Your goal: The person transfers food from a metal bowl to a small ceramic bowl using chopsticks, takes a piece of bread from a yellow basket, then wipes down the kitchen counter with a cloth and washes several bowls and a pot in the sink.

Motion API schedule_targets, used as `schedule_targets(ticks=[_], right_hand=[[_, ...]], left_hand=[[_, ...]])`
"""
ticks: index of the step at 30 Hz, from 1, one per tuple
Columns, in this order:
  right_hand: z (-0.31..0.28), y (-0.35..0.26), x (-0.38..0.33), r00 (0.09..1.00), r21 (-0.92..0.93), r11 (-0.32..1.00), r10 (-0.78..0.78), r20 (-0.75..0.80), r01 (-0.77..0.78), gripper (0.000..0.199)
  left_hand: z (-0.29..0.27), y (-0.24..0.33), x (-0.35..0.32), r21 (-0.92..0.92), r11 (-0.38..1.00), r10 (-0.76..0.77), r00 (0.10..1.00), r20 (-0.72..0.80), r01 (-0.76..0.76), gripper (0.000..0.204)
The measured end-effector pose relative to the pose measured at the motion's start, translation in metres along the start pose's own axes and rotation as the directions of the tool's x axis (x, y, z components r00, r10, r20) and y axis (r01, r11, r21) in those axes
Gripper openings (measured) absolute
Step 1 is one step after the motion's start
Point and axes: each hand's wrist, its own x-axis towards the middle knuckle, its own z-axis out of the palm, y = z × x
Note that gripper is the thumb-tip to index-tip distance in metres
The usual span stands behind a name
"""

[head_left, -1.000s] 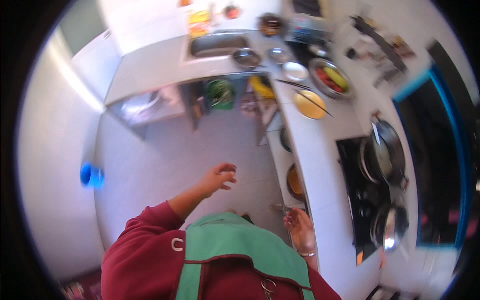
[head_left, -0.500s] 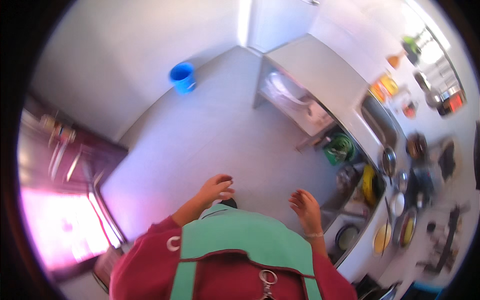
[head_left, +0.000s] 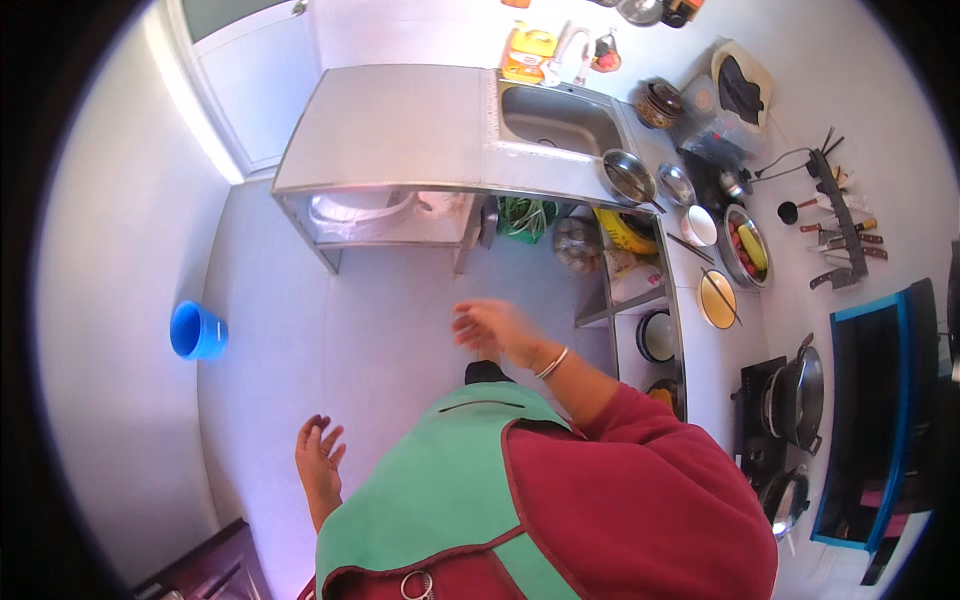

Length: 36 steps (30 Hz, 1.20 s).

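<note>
Fingers, left hand (head_left: 320, 468): bent loosely, a bit apart, clamped on nothing; out over pale floor (head_left: 380, 340), just left of apron.
Fingers, right hand (head_left: 503, 330): half curled, relaxed, slightly apart, same empty grip; edges motion-blurred; ahead of body, over floor, near black shoe (head_left: 487, 372).
Right wrist: silver bracelet (head_left: 552, 362), then maroon sleeve (head_left: 650, 450).
Apron (head_left: 450, 450): mint green, dark trim, worn over maroon top; nearest to both hands; metal key ring (head_left: 416, 584) hanging at chest.
Bucket (head_left: 199, 331): blue, on floor by left wall; beyond left hand, well apart.
Far worktop (head_left: 400, 120): grey, metal-edged; sink (head_left: 560, 122) set in right part; yellow jug (head_left: 528, 53) behind sink, beside faucet (head_left: 578, 48).
Under worktop: green basket (head_left: 525, 218) with leafy greens, ahead of right hand, well apart.
Corner and right counter: steel pan (head_left: 628, 178) by sink edge; white bowl (head_left: 699, 226); yellow bowl (head_left: 716, 300), chopsticks laid across; steel basin (head_left: 750, 278) holding long yellow-green vegetable plus red produce.
Shelf under right counter: dark-rimmed pot (head_left: 656, 337).
Cooktop (head_left: 752, 388): black; two-handled wok (head_left: 803, 395) on far side, second shiny pan (head_left: 787, 500) nearer body.
Right wall: knife rack (head_left: 842, 210), dark strip, several knives attached.
</note>
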Motion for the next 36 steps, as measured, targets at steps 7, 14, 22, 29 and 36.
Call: schedule_targets(ticks=[7, 14, 22, 29, 36], right_hand=[[-0.233, -0.088, -0.006, 0.761, 0.28, 0.814, -0.273, -0.589, 0.509, 0.024], [-0.53, -0.139, 0.002, 0.375, 0.195, 0.604, -0.186, -0.908, 0.773, 0.026], [-0.721, -0.127, 0.081, 0.347, 0.467, 0.615, 0.312, -0.884, 0.636, 0.033], [-0.78, -0.104, 0.104, 0.414, 0.478, 0.596, 0.254, -0.874, 0.645, 0.024], [-0.688, -0.203, 0.123, 0.344, 0.224, 0.748, -0.006, -0.939, 0.624, 0.021]], left_hand=[[0.099, 0.026, 0.04, 0.14, 0.99, 0.027, 0.999, -0.043, -0.021, 0.035], [0.305, 0.017, 0.11, 0.226, 0.973, -0.042, 0.999, 0.023, 0.036, 0.034], [0.538, 0.044, 0.149, 0.52, 0.853, -0.199, 0.953, 0.227, 0.054, 0.032], [0.576, 0.065, 0.186, 0.568, 0.819, -0.21, 0.963, 0.167, 0.08, 0.033], [0.548, 0.093, 0.219, 0.431, 0.902, -0.124, 0.967, 0.222, 0.017, 0.034]])
